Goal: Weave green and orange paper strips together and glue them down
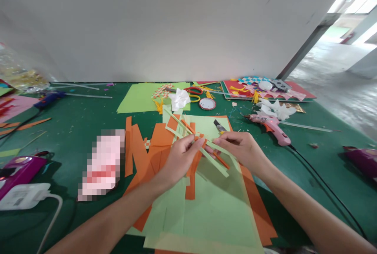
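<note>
Orange and pale green paper strips (216, 162) cross one another in a small weave between my hands. My left hand (184, 153) pinches the woven part, thumb on top. On the right, my right hand (240, 148) has its fingers closed on a pale green strip that runs out of the weave. Below them lie pale green sheets (218, 210) over orange paper (159, 136). A cutter (219, 126) rests just beyond my right hand.
A pink glue gun (273, 128) with a black cord lies at the right. Scissors (194, 91), white tissue (179, 99) and a round tape roll (207, 103) sit at the back. A white plug (26, 197) and purple device (22, 171) are at the left.
</note>
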A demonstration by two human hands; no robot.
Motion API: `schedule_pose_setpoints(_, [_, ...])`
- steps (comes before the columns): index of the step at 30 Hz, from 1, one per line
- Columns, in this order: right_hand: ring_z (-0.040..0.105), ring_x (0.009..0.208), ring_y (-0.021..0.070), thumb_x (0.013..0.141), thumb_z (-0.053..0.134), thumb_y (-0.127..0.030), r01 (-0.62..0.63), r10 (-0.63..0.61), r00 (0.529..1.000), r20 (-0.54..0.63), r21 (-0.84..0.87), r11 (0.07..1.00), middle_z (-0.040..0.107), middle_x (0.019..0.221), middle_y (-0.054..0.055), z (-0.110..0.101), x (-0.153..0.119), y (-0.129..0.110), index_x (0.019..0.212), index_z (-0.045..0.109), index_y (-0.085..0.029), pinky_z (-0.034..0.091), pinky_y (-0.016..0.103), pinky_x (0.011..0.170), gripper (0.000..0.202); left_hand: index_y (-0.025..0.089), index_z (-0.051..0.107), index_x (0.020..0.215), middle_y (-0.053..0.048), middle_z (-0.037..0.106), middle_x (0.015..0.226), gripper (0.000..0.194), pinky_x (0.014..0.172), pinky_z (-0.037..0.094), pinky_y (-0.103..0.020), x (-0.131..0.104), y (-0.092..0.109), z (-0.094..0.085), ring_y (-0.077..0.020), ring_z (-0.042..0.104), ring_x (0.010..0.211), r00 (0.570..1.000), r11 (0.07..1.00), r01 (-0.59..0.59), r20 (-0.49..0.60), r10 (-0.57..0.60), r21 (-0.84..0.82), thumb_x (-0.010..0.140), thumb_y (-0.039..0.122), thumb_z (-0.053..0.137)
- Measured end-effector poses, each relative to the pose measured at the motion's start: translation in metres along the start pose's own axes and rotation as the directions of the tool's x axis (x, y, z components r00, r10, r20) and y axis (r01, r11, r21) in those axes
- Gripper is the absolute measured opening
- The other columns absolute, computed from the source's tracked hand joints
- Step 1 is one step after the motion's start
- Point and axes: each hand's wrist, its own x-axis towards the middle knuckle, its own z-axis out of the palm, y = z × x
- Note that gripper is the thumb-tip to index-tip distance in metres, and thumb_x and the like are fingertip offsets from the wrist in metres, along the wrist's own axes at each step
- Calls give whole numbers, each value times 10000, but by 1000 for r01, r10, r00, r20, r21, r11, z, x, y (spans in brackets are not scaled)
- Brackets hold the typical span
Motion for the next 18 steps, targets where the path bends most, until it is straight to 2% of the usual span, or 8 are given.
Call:
schedule_pose_setpoints(2, [335,534,102,815,605,-427,10,-10,1000,-11,-10,1000,413,525,-38,-1,0,1,569,587,-176,248,258,491,352,197,524,721,-22,680,723,331,708,419,-295,0,1,0,-196,621,789,1000,999,-2,18,3,-36,933,448,479])
schedule_pose_setpoints(4, [329,543,104,821,592,-441,20,-20,1000,-9,-20,1000,398,531,-38,-1,1,2,560,572,-176,246,260,497,372,194,533,719,-24,693,738,329,709,432,-297,0,0,0,-197,639,797,1000,999,-1,6,2,-47,927,446,494])
schedule_pose_setpoints(10, [459,609,123,792,630,-470,-11,17,997,80,-73,997,599,672,-11,-4,3,5,730,673,-183,337,251,557,297,195,563,725,-18,674,711,356,674,448,-303,2,-4,-1,-197,630,743,999,1000,4,-51,-4,-6,901,500,514])
schedule_pose_setpoints(14, [402,571,106,791,624,-449,-5,12,999,50,-150,989,496,586,-34,-4,4,7,611,588,-174,288,244,521,331,193,552,771,-24,717,759,311,730,442,-303,2,-4,-1,-186,644,762,1000,999,1,27,1,-53,930,455,500])
schedule_pose_setpoints(18, [356,555,94,794,624,-424,-3,9,999,40,-134,991,443,578,-42,-5,4,9,611,565,-173,258,240,500,317,193,525,779,-27,742,781,289,770,436,-301,1,-1,-1,-180,669,780,999,996,-4,53,9,-88,946,426,497])
